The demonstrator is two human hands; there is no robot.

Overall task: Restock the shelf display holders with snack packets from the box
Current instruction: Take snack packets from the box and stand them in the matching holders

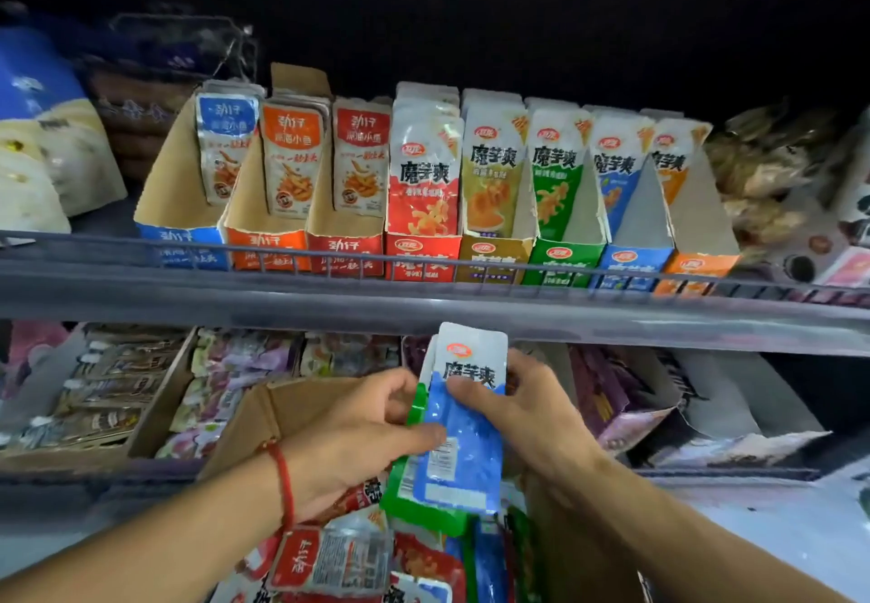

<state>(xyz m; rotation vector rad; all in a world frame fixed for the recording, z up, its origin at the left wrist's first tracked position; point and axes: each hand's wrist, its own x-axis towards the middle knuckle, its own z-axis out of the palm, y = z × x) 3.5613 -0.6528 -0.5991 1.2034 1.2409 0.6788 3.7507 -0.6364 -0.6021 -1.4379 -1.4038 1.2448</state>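
Head view, dim shop aisle. We see both hands raised just below the upper shelf rail point(423, 305), sharing one small stack of snack packets. The top one is a blue-and-white packet point(463, 419), upright, tilted slightly left; a green packet point(400, 489) shows behind it on the left and bottom edge.

The left hand point(358, 433), with a red string bracelet point(282, 480) at the wrist, grips the stack from the left, thumb lying across the blue packet's face and fingers curled behind. The right hand point(522, 414) grips the right side, thumb pressed on the front near the packet's middle, fingers wrapped round the back.

Beneath the hands, near us, sits the open cardboard box point(277, 409), its flap standing up at left. Loose packets lie inside: a red-and-white packet point(325, 560) face up, with blue and green ones to its right.

On the upper shelf, far from us, a row of cardboard display holders stands side by side behind the rail. From the left: three holders of small fish snack packets point(292, 159), blue, orange, red. Then five holders of the same brand as the held stack: red holder point(421, 258) full, yellow holder point(489, 258), green holder point(562, 263), blue holder point(631, 268) and orange holder point(692, 272), the last two showing bare inner walls in front of their packets.

Lower shelf, left: trays of mixed sweets point(226, 381), blurred.
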